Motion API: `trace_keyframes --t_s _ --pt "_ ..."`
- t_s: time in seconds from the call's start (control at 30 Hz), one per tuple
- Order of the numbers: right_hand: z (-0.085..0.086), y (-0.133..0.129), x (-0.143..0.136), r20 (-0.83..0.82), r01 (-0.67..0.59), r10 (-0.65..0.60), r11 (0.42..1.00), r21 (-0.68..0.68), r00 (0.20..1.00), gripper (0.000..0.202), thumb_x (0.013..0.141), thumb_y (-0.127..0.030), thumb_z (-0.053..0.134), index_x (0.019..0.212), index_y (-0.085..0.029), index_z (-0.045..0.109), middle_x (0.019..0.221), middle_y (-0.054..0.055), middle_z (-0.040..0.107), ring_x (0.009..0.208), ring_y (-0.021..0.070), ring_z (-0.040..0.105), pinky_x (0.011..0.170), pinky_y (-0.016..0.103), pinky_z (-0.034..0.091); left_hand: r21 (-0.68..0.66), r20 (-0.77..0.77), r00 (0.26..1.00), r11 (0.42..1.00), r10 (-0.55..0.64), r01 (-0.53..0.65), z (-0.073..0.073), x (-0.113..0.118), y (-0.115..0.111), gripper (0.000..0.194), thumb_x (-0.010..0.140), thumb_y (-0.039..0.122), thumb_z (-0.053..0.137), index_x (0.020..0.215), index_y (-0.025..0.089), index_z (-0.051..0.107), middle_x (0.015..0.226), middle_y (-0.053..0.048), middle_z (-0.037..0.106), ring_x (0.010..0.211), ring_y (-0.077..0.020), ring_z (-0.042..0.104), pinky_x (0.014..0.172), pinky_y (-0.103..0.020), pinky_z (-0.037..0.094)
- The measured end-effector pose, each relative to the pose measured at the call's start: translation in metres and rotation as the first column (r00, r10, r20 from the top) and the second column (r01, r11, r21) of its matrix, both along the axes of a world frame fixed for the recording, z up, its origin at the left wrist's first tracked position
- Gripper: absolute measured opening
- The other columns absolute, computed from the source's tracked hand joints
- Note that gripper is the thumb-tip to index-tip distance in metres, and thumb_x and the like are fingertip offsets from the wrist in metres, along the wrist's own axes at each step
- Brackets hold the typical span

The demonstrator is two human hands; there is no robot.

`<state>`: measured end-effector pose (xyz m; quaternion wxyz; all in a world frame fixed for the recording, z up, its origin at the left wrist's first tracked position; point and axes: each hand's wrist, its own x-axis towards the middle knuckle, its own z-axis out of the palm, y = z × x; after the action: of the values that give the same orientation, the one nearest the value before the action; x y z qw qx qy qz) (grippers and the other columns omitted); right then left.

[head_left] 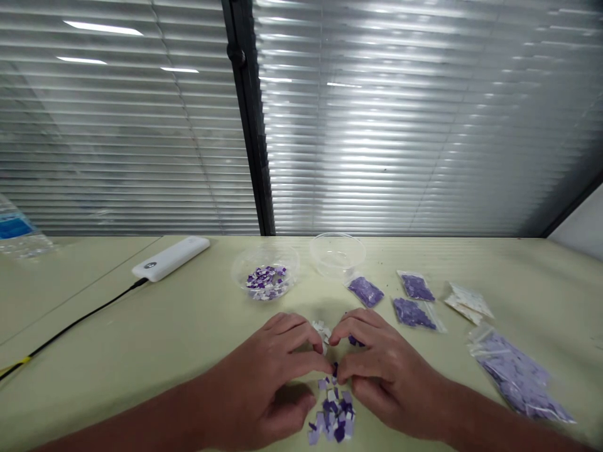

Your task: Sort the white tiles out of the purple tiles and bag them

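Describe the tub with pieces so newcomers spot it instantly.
Find the black bar between the blinds, then the pale table at its foot. There stands a clear tub; unlike the second tub to its right, it holds purple and white pieces.

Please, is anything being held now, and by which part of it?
It cannot be told: a small dark purple piece shows between the left hand and right hand, but any grip on it is unclear.

Your bare left hand (287,370) and bare right hand (389,370) partly hide the small flat white pieces (321,328) and dark purple pieces (354,341) behind them; you cannot tell whether either grips one. The left edge cuts off your clear plastic bottle with a blue label (17,227), its print unreadable, and the thin black cable with a yellow band (80,326).
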<state>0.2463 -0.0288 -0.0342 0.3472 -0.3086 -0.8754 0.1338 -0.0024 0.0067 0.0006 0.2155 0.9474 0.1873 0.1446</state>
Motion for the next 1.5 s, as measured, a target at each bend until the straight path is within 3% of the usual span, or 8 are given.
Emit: trace_keyframes --t_s 0.5,0.6,0.7,0.9,1.13,1.2,1.37,1.5 --pt "0.001 -0.001 0.0 -0.009 0.002 -0.002 1.0 0.019 1.0 0.028 0.078 0.004 0.057 0.083 -0.021 0.069 0.108 0.005 0.066 0.104 0.0223 0.062 0.09 0.04 0.046 -0.001 -0.007 1.0 1.0 -0.003 0.003 0.002 -0.001 -0.001 0.049 0.08 0.008 0.065 0.125 0.028 0.061 0.119 -0.005 0.06 0.112 -0.0263 0.054 0.101 -0.042 0.042" --pt "0.0 0.001 0.001 -0.052 0.112 -0.11 0.993 0.046 0.993 0.027 0.081 0.002 0.055 0.082 -0.021 0.069 0.102 0.005 0.066 0.098 0.0228 0.062 0.086 0.041 0.045 0.003 0.017 1.0 1.0 0.011 -0.011 0.001 -0.002 -0.001 0.058 0.081 0.009 0.067 0.134 0.029 0.056 0.127 -0.006 0.059 0.117 -0.0272 0.054 0.104 -0.043 0.041" --pt "-0.002 0.004 0.003 -0.087 0.249 -0.245 0.967 0.042 0.966 0.03 0.085 0.0 0.052 0.083 -0.022 0.071 0.1 0.005 0.066 0.094 0.0226 0.061 0.085 0.042 0.044 0.037 0.028 1.0 0.999 0.004 -0.005 0.0 -0.003 0.0 0.052 0.08 0.009 0.067 0.128 0.028 0.06 0.123 -0.006 0.061 0.117 -0.0275 0.055 0.102 -0.042 0.043" --pt "-0.002 0.004 0.001 0.004 0.143 -0.143 0.99 -0.007 0.99 0.033 0.087 0.001 0.054 0.087 -0.024 0.075 0.102 0.004 0.067 0.099 0.0224 0.06 0.083 0.039 0.043 0.037 0.006 1.0 0.999 -0.007 0.007 0.0 -0.002 0.0 0.043 0.078 0.006 0.066 0.117 0.026 0.065 0.117 -0.007 0.06 0.112 -0.0271 0.056 0.1 -0.042 0.043" --pt "-0.005 0.008 0.004 -0.015 0.419 -0.419 0.908 0.0 0.908 0.027 0.086 -0.002 0.057 0.08 -0.023 0.073 0.095 0.003 0.069 0.095 0.0241 0.06 0.086 0.045 0.037 -0.006 0.054 0.999 1.0 -0.002 0.002 0.001 -0.003 -0.001 0.048 0.08 0.008 0.066 0.123 0.025 0.061 0.116 -0.006 0.061 0.111 -0.0253 0.055 0.101 -0.04 0.041" --pt "-0.004 0.007 0.004 -0.024 0.376 -0.376 0.926 0.005 0.926 0.028 0.084 0.0 0.057 0.085 -0.023 0.073 0.096 0.004 0.068 0.094 0.0238 0.06 0.086 0.044 0.038 -0.002 0.067 0.998 1.0 0.003 -0.003 0.001 -0.003 -0.001 0.046 0.08 0.008 0.065 0.122 0.025 0.06 0.115 -0.005 0.061 0.11 -0.0248 0.055 0.101 -0.04 0.041" --pt "0.003 0.001 0.001 -0.013 0.105 -0.105 0.994 0.041 0.994 0.034 0.081 0.003 0.052 0.089 -0.022 0.072 0.102 0.005 0.065 0.1 0.0227 0.061 0.085 0.039 0.045 0.031 0.076 0.997 0.999 -0.011 0.009 -0.001 -0.003 -0.001 0.037 0.083 0.008 0.062 0.116 0.025 0.061 0.111 -0.005 0.062 0.106 -0.0244 0.057 0.098 -0.04 0.043" --pt "0.004 0.001 -0.001 0.012 0.064 -0.065 0.997 0.034 0.998 0.033 0.081 0.003 0.053 0.089 -0.022 0.072 0.103 0.005 0.066 0.103 0.0229 0.062 0.087 0.039 0.046 0.05 0.082 0.997 0.999 -0.013 0.009 -0.002 -0.002 0.0 0.035 0.082 0.008 0.062 0.112 0.025 0.061 0.108 -0.005 0.063 0.102 -0.0245 0.057 0.095 -0.039 0.044"
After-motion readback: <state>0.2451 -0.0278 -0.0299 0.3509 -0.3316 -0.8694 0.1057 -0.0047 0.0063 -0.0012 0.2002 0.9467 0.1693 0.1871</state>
